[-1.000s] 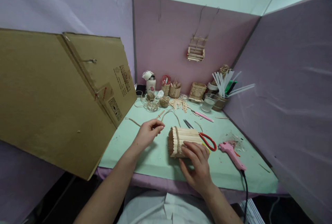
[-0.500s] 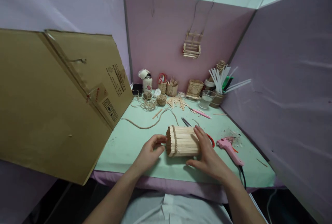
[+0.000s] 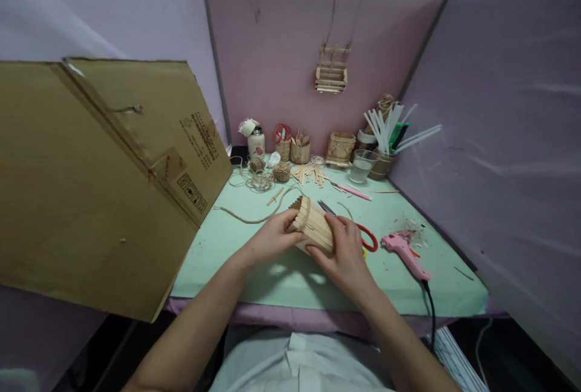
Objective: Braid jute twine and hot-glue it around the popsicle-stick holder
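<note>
A holder made of wooden craft sticks (image 3: 318, 230), with twine wound round it near one end, is tilted between my two hands above the table. My left hand (image 3: 275, 236) grips its twine-bound end, thumb on the near side. My right hand (image 3: 342, 250) clasps the other end, fingers over the top and thumb along the near side. Just behind it lie scissors (image 3: 370, 239) with red handles, partly covered by my right hand and the holder. A length of twine (image 3: 245, 221) curves across the table to the left.
A pink glue gun (image 3: 406, 256) lies at the right with its cord off the front edge. Loose craft sticks (image 3: 311, 174), a ball of twine (image 3: 281, 171) and a cup of water (image 3: 362, 168) stand at the back. A large cardboard sheet (image 3: 104, 198) leans in from the left.
The holder has been raised and tilted, its twine-bound end swinging up and away. My left hand has closed on that end, my right hand has moved left with it. More of the scissors shows.
</note>
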Action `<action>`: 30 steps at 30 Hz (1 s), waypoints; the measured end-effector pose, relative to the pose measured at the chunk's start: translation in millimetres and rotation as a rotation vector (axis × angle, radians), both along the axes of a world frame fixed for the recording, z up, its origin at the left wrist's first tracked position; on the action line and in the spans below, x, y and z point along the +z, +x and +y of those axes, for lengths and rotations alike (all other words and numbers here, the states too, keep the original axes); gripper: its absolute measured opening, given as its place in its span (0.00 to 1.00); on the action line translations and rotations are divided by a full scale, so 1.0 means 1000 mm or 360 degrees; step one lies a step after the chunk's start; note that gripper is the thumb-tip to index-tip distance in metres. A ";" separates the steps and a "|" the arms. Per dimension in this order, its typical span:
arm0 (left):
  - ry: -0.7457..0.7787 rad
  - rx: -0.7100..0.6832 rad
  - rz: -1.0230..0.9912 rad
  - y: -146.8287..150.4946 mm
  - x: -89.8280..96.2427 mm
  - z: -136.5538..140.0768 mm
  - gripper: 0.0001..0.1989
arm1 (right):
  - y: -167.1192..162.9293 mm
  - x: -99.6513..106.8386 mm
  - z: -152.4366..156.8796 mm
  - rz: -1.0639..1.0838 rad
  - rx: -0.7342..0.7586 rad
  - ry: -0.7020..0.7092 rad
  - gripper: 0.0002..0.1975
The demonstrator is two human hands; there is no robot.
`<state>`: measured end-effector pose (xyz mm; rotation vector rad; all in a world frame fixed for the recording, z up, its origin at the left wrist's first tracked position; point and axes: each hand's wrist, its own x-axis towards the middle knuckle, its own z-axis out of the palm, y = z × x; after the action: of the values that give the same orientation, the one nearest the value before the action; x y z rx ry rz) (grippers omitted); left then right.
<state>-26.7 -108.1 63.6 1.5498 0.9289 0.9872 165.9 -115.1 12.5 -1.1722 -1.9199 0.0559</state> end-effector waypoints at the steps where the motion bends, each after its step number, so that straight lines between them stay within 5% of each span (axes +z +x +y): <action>1: -0.0022 -0.0014 0.0024 -0.003 0.005 0.005 0.16 | -0.002 0.003 0.000 -0.0029 -0.0006 0.0017 0.33; 10: -0.0200 -0.0186 -0.0168 0.004 0.005 0.003 0.16 | -0.008 0.050 -0.010 -0.0195 0.0313 0.0288 0.13; 22: -0.0088 -0.0028 -0.0224 0.017 0.005 -0.010 0.17 | -0.006 0.046 -0.014 -0.0094 0.0351 0.0301 0.15; 30: 0.0093 0.0127 -0.0265 0.032 -0.017 -0.018 0.20 | -0.003 0.041 -0.020 -0.0094 0.0295 0.0327 0.13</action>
<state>5.3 -125.7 46.1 1.4633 0.8562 1.1906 163.3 -134.8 53.3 -0.8669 -2.0285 -0.0757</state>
